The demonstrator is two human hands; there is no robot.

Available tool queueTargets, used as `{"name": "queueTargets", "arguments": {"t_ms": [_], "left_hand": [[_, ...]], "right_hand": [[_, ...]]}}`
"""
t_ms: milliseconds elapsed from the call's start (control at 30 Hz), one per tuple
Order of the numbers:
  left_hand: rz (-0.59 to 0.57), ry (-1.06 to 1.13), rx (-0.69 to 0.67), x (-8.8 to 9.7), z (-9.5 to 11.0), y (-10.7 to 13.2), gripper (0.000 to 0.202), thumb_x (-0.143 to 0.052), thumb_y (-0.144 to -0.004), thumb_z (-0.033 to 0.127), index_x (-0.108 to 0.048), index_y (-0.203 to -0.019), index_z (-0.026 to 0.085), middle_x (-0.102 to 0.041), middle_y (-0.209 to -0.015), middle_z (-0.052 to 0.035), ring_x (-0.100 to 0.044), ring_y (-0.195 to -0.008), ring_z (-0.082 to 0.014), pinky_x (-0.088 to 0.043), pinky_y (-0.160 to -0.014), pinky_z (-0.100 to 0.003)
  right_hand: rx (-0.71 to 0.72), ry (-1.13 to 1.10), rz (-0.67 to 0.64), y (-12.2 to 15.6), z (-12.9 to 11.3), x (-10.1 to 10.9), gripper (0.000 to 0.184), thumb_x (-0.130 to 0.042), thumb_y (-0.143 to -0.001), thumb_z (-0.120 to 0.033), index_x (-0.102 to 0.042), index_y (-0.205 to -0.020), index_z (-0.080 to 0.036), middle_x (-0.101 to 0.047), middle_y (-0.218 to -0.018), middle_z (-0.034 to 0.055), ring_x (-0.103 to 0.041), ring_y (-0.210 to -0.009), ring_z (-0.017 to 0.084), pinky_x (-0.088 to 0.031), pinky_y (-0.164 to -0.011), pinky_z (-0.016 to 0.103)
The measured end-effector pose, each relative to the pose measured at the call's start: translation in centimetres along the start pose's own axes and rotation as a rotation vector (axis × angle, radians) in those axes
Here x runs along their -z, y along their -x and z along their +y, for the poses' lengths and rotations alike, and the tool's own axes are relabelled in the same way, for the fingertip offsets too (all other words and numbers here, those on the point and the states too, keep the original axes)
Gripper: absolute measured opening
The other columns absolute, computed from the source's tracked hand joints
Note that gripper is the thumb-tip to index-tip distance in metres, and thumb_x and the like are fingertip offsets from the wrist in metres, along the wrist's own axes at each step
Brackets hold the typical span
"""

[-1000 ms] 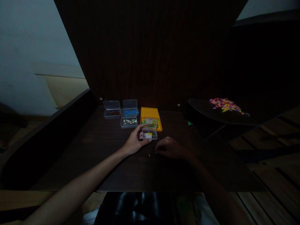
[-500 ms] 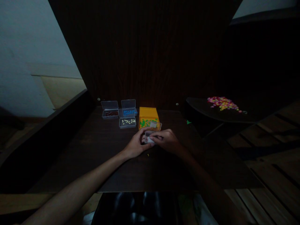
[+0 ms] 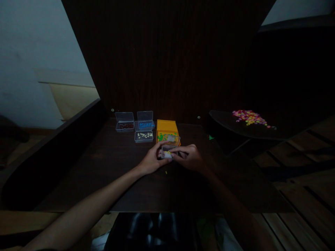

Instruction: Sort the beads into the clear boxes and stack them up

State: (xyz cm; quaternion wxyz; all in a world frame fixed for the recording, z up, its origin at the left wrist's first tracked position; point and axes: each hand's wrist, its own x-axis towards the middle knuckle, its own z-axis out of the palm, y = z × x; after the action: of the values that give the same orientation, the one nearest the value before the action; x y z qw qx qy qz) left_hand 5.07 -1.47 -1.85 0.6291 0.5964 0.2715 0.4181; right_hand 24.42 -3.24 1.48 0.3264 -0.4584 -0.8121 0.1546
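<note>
My left hand [image 3: 151, 159] is wrapped round a small clear plastic box [image 3: 164, 148] with its lid raised. A white label shows at the box, with some small yellow pieces [image 3: 167, 152] beside it. Over the box's opening, my right hand [image 3: 188, 157] has thumb and forefinger pinched at these pieces; whether anything is between the fingertips is too small to tell. One more yellow piece [image 3: 166, 172] lies on the dark table below the hands. Just behind the box stands an open yellow box [image 3: 166, 124] with green pieces [image 3: 161, 137], partly covered by the clear lid.
Left of the yellow box are clear boxes holding dark red pieces [image 3: 126, 126], blue pieces [image 3: 146, 125] and pale pieces [image 3: 144, 135]. A heap of pink, yellow and red pieces [image 3: 250, 117] lies on a dark shelf at right. A green scrap [image 3: 210, 137] sits near it.
Yellow pieces now show inside the clear box by my right fingertips. My right hand has shifted slightly right. The whole view has moved a little.
</note>
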Motion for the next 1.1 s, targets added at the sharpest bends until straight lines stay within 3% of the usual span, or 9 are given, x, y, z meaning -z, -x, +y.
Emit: {"name": "queueTargets", "arguments": {"t_ms": [67,167,300,400,567,767,967,1100], "left_hand": [[0.006,0.011,-0.015,0.2,0.1,-0.1,0.067,-0.079,-0.069,0.018,-0.047,-0.127,0.017,-0.064,-0.118,-0.0106,-0.067,-0.095,-0.0185,-0.054,-0.085,-0.031],[0.023,0.028,-0.025,0.6,-0.1,-0.3,0.068,-0.079,-0.068,0.018,-0.046,-0.128,0.018,-0.065,-0.116,-0.0102,-0.067,-0.091,-0.0169,-0.054,-0.082,-0.03],[0.067,-0.022,-0.018,0.9,-0.2,-0.5,0.07,-0.079,-0.067,0.018,-0.046,-0.128,0.018,-0.065,-0.114,-0.0098,-0.066,-0.085,-0.0155,-0.054,-0.081,-0.031],[0.075,-0.042,-0.023,0.9,-0.1,-0.4,0.069,-0.08,-0.067,0.018,-0.047,-0.128,0.018,-0.066,-0.113,-0.0098,-0.066,-0.085,-0.0158,-0.054,-0.082,-0.032],[0.052,-0.019,-0.026,0.8,0.0,-0.4,0.068,-0.08,-0.067,0.019,-0.047,-0.127,0.018,-0.065,-0.114,-0.0102,-0.067,-0.089,-0.0175,-0.055,-0.084,-0.034],[0.051,-0.035,-0.024,0.8,0.0,-0.4,0.068,-0.079,-0.068,0.019,-0.046,-0.128,0.017,-0.066,-0.112,-0.0101,-0.067,-0.087,-0.0169,-0.055,-0.082,-0.033],[0.048,-0.01,-0.036,0.8,-0.1,-0.4,0.069,-0.079,-0.068,0.019,-0.047,-0.129,0.018,-0.066,-0.114,-0.0103,-0.067,-0.088,-0.0172,-0.055,-0.083,-0.033],[0.045,-0.017,-0.033,0.8,0.0,-0.3,0.069,-0.079,-0.068,0.017,-0.046,-0.129,0.018,-0.065,-0.116,-0.011,-0.067,-0.09,-0.0169,-0.054,-0.083,-0.031]], "right_hand": [[0.058,-0.026,-0.08,0.5,-0.3,0.4,0.025,-0.062,-0.083,-0.037,-0.077,-0.083,-0.016,-0.051,-0.043,-0.0055,-0.037,-0.038,0.006,-0.033,-0.05,0.021],[0.111,-0.004,-0.254,1.2,-0.7,0.3,0.017,-0.066,-0.08,-0.034,-0.076,-0.082,-0.02,-0.063,-0.056,-0.0026,-0.05,-0.05,0.008,-0.038,-0.063,0.023],[0.058,0.128,-0.435,1.6,-0.9,-0.4,0.016,-0.07,-0.078,-0.033,-0.076,-0.091,-0.025,-0.073,-0.077,0.0012,-0.061,-0.077,0.015,-0.04,-0.076,0.027],[0.031,0.144,-0.513,1.4,-0.7,-0.7,0.019,-0.065,-0.083,-0.033,-0.076,-0.097,-0.026,-0.075,-0.09,0.0015,-0.062,-0.085,0.017,-0.04,-0.081,0.029],[0.005,0.12,-0.52,1.2,-0.6,-0.9,0.021,-0.059,-0.088,-0.031,-0.075,-0.102,-0.027,-0.076,-0.097,0.001,-0.064,-0.087,0.017,-0.04,-0.084,0.03],[0.008,0.108,-0.585,1.0,-0.7,-1.1,0.023,-0.058,-0.089,-0.029,-0.075,-0.105,-0.027,-0.076,-0.099,0.0017,-0.065,-0.086,0.018,-0.042,-0.08,0.029],[0.024,0.143,-0.554,1.1,-0.6,-1.1,0.021,-0.061,-0.086,-0.029,-0.075,-0.101,-0.027,-0.076,-0.092,0.0022,-0.064,-0.087,0.018,-0.042,-0.08,0.028],[0.005,0.128,-0.579,1.2,-0.7,-1.1,0.023,-0.06,-0.087,-0.031,-0.074,-0.105,-0.027,-0.075,-0.098,0.002,-0.064,-0.089,0.019,-0.041,-0.082,0.03]]}}
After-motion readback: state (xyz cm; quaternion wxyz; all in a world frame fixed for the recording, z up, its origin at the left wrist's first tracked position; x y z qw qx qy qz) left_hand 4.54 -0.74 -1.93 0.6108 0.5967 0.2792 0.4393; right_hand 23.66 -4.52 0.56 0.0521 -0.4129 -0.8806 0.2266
